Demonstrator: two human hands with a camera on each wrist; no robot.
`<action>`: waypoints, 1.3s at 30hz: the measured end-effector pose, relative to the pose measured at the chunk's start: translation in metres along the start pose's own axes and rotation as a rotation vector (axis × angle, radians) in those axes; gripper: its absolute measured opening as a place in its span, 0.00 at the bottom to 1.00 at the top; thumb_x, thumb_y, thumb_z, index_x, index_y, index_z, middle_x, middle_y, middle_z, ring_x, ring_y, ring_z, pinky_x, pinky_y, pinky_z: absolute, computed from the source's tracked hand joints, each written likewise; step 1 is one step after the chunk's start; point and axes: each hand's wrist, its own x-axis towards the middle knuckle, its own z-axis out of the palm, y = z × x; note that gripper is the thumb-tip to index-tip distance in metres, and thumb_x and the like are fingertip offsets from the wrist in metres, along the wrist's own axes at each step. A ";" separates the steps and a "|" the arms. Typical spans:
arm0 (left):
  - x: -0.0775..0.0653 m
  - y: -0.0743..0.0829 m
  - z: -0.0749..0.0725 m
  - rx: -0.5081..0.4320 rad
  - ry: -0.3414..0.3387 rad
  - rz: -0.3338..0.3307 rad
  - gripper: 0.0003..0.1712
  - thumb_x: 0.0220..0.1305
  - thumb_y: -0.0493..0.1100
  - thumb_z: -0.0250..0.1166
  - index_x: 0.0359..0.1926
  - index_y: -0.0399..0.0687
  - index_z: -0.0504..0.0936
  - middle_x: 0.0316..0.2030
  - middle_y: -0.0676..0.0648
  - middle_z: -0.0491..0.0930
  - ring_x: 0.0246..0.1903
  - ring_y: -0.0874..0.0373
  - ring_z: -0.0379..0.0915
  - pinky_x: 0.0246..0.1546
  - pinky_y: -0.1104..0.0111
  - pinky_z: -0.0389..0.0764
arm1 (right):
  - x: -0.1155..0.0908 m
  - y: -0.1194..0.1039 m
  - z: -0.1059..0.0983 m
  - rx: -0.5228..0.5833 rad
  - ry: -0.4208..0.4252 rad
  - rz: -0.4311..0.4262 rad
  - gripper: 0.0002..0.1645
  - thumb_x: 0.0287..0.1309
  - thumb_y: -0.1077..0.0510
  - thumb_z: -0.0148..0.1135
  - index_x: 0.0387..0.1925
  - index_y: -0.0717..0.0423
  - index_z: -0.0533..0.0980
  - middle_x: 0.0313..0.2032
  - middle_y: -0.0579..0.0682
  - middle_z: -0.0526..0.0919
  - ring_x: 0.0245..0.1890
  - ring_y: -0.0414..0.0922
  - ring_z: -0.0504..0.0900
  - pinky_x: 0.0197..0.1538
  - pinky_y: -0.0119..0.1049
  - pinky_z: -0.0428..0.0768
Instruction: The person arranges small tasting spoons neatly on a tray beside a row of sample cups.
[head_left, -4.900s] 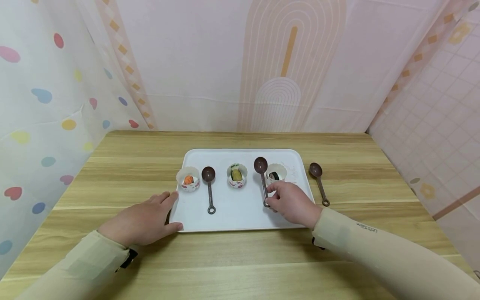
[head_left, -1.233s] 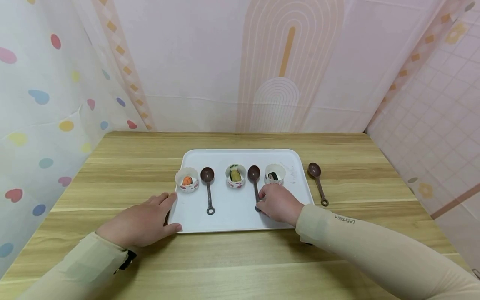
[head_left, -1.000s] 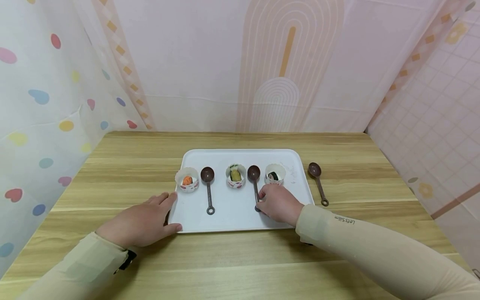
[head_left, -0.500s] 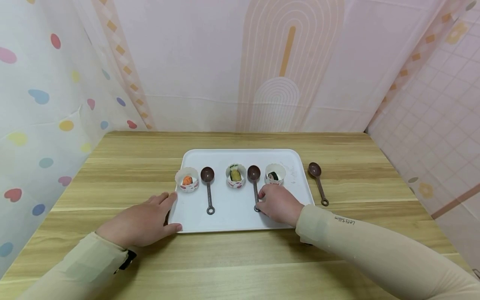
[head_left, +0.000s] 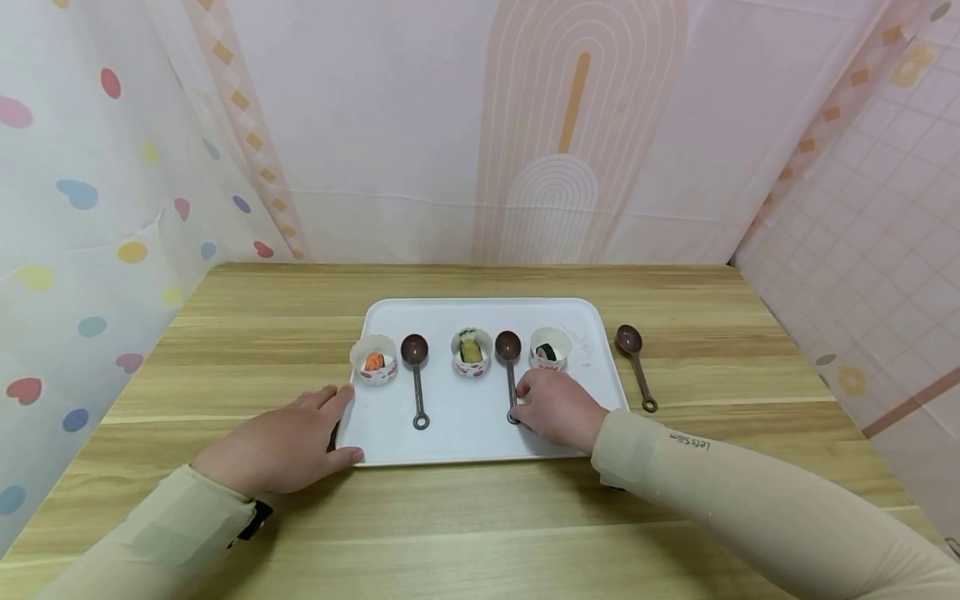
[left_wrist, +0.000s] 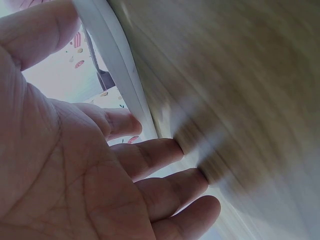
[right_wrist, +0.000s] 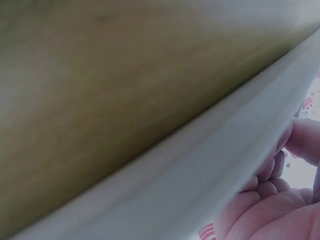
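Note:
My right hand (head_left: 561, 407) pinches the ringed end of a brown measuring spoon (head_left: 508, 347), which lies on the white tray (head_left: 457, 442) with its bowl pointing away. That spoon sits between a paper cup (head_left: 472, 368) holding a yellow sushi piece (head_left: 471, 350) and another paper cup (head_left: 561, 342) with a black-wrapped sushi roll (head_left: 547, 352). At the tray's left edge, my left hand (head_left: 281, 442) rests with thumb and index finger touching the rim; the left wrist view shows its loosely extended fingers (left_wrist: 150, 155). A second measuring spoon (head_left: 417, 375) lies left of the middle cup.
Near the tray's left side stands a paper cup (head_left: 375, 375) with an orange-topped sushi piece (head_left: 374, 361). A third measuring spoon (head_left: 637, 367) lies on the wooden table (head_left: 480, 517), right of the tray. Patterned curtains (head_left: 390, 125) enclose the table's back and sides.
Since the oldest frame, my right hand has moved the measuring spoon left and down, away from the right cup onto the tray. Over the last second both hands stay still.

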 end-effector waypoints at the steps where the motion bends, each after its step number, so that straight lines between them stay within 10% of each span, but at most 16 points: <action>1: 0.000 0.000 0.000 -0.001 0.001 0.000 0.58 0.68 0.71 0.64 0.79 0.30 0.60 0.74 0.24 0.64 0.72 0.24 0.63 0.66 0.36 0.74 | 0.000 0.000 0.000 -0.002 0.000 0.001 0.13 0.65 0.54 0.72 0.46 0.58 0.83 0.45 0.53 0.86 0.33 0.44 0.76 0.33 0.33 0.73; 15: -0.001 -0.002 0.001 -0.023 0.010 0.014 0.57 0.69 0.71 0.63 0.79 0.31 0.59 0.74 0.24 0.64 0.72 0.27 0.64 0.64 0.37 0.76 | -0.010 0.002 -0.004 0.026 0.010 0.015 0.16 0.67 0.52 0.71 0.52 0.55 0.83 0.39 0.49 0.87 0.32 0.42 0.80 0.35 0.34 0.76; 25: -0.002 -0.002 0.001 -0.036 0.013 0.017 0.57 0.69 0.71 0.63 0.80 0.32 0.59 0.74 0.24 0.64 0.72 0.28 0.66 0.64 0.38 0.76 | -0.019 0.007 -0.015 -0.003 0.159 -0.144 0.10 0.73 0.53 0.64 0.50 0.52 0.83 0.30 0.43 0.83 0.28 0.40 0.77 0.38 0.35 0.77; 39: -0.001 -0.001 0.000 -0.020 0.008 0.016 0.57 0.69 0.70 0.64 0.79 0.32 0.59 0.73 0.23 0.64 0.72 0.27 0.65 0.64 0.37 0.76 | -0.020 0.015 -0.024 -0.024 0.372 -0.315 0.20 0.71 0.52 0.66 0.56 0.62 0.82 0.61 0.60 0.83 0.64 0.60 0.78 0.71 0.55 0.74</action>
